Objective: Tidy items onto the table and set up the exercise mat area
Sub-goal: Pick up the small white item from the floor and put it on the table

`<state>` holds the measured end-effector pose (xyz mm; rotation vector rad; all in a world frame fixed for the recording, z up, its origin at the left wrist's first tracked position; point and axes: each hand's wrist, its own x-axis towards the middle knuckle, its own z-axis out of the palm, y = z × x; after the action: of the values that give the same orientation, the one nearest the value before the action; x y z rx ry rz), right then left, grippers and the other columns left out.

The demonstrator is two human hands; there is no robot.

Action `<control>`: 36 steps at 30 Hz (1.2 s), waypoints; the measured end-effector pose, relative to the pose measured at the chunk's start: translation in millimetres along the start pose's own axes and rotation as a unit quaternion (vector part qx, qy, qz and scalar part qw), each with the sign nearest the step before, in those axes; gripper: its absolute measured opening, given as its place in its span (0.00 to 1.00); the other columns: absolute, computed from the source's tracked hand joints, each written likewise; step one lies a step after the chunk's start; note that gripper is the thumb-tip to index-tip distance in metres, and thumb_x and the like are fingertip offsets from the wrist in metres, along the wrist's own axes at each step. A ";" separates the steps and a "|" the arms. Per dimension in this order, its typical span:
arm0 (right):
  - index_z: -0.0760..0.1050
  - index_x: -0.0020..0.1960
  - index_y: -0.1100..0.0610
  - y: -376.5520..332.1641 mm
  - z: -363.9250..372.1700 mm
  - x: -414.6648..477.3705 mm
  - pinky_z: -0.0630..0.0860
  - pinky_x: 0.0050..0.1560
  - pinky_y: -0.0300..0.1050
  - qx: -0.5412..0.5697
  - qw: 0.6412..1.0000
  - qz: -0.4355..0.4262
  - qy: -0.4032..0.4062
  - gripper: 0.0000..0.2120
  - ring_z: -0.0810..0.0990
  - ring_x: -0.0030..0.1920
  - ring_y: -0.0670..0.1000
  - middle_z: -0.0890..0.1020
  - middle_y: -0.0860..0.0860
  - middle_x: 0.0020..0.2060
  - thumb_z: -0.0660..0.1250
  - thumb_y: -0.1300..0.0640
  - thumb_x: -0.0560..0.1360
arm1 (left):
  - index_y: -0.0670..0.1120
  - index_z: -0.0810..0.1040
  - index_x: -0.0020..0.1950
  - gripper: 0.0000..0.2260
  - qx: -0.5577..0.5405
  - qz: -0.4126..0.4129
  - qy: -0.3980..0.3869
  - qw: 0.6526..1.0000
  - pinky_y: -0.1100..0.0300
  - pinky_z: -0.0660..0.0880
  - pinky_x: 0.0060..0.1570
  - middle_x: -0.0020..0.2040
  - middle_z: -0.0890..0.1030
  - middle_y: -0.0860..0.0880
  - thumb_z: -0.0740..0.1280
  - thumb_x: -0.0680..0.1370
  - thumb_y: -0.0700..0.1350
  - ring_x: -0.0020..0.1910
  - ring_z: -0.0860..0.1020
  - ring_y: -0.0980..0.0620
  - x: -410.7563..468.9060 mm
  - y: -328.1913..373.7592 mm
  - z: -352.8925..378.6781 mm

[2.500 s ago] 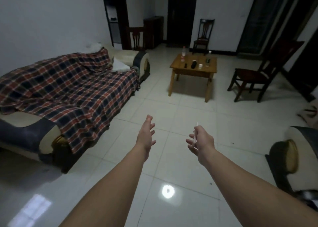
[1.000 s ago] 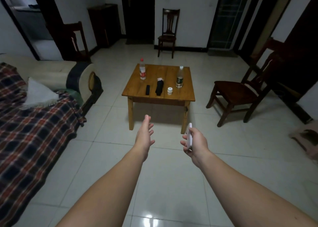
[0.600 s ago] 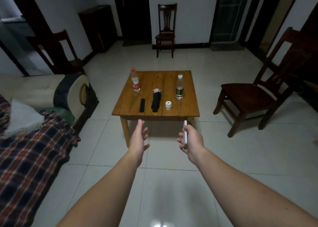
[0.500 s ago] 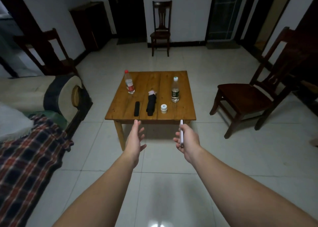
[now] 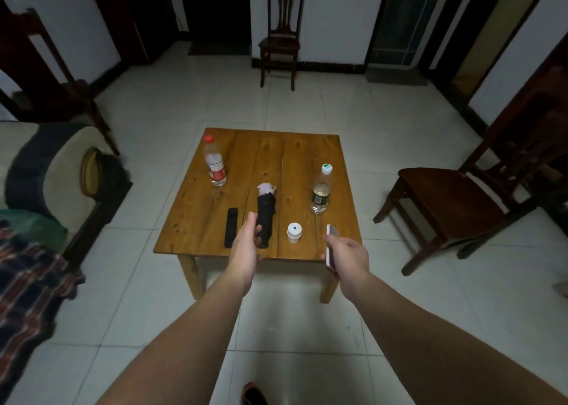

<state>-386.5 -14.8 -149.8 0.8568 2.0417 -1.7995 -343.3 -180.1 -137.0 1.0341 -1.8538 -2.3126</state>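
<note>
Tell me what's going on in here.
A person stands at the wooden table. The right hand holds a slim white device above the table's near right corner. The left hand is open, over the near end of the black umbrella. A red-capped bottle, a second bottle, a black remote and a small white jar sit on the table.

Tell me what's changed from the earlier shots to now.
The person walked from beside the sofa up to the wooden table; both hands now reach over its near edge. The right hand still holds the slim white device, and the left hand stays open. The black remote and white jar kept their places.
</note>
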 end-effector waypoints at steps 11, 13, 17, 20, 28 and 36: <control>0.75 0.64 0.57 -20.1 51.7 115.9 0.78 0.55 0.52 -0.135 0.985 -0.064 0.085 0.19 0.75 0.49 0.53 0.78 0.52 0.52 0.71 0.53 0.75 | 0.54 0.60 0.77 0.29 0.028 -0.043 0.008 0.999 0.42 0.60 0.72 0.76 0.64 0.52 0.54 0.79 0.65 0.74 0.63 0.47 128.8 -0.7 17.8; 0.75 0.64 0.57 -17.4 54.4 137.8 0.78 0.58 0.55 -0.162 0.980 -0.071 0.092 0.19 0.76 0.49 0.53 0.78 0.52 0.52 0.70 0.50 0.76 | 0.53 0.60 0.77 0.28 0.021 -0.043 0.005 0.999 0.44 0.60 0.73 0.76 0.65 0.52 0.54 0.80 0.64 0.74 0.63 0.47 142.7 -4.7 26.9; 0.78 0.55 0.56 -1.6 62.4 190.9 0.74 0.46 0.45 -0.217 0.972 -0.061 0.069 0.11 0.76 0.45 0.51 0.79 0.51 0.46 0.70 0.51 0.76 | 0.55 0.64 0.76 0.25 0.023 -0.050 0.003 0.998 0.46 0.60 0.73 0.74 0.67 0.53 0.54 0.80 0.62 0.74 0.63 0.49 173.3 -15.1 43.4; 0.78 0.50 0.56 18.0 72.7 230.0 0.74 0.44 0.45 -0.248 0.965 -0.046 0.067 0.12 0.80 0.44 0.53 0.81 0.52 0.45 0.72 0.49 0.74 | 0.54 0.63 0.76 0.26 0.026 -0.060 0.027 0.997 0.49 0.62 0.71 0.74 0.66 0.53 0.54 0.80 0.62 0.73 0.64 0.49 197.8 -28.7 48.6; 0.68 0.71 0.55 83.4 107.4 308.9 0.73 0.66 0.57 -0.370 0.925 -0.044 0.071 0.33 0.73 0.65 0.59 0.73 0.56 0.68 0.71 0.43 0.70 | 0.56 0.61 0.77 0.29 0.040 -0.085 0.034 0.995 0.44 0.60 0.73 0.75 0.66 0.54 0.52 0.78 0.66 0.73 0.65 0.52 236.6 -77.7 68.2; 0.66 0.73 0.51 103.9 113.0 322.6 0.65 0.70 0.60 -0.406 0.910 -0.060 0.058 0.38 0.66 0.72 0.61 0.66 0.55 0.74 0.72 0.36 0.69 | 0.56 0.62 0.76 0.28 0.031 -0.100 0.060 0.993 0.46 0.58 0.74 0.74 0.66 0.54 0.55 0.78 0.64 0.73 0.63 0.53 255.4 -98.9 61.2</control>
<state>-595.4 -41.9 -438.4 0.5843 2.6218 -0.7714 -534.8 -196.8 -341.5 1.3940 -1.8661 -2.2465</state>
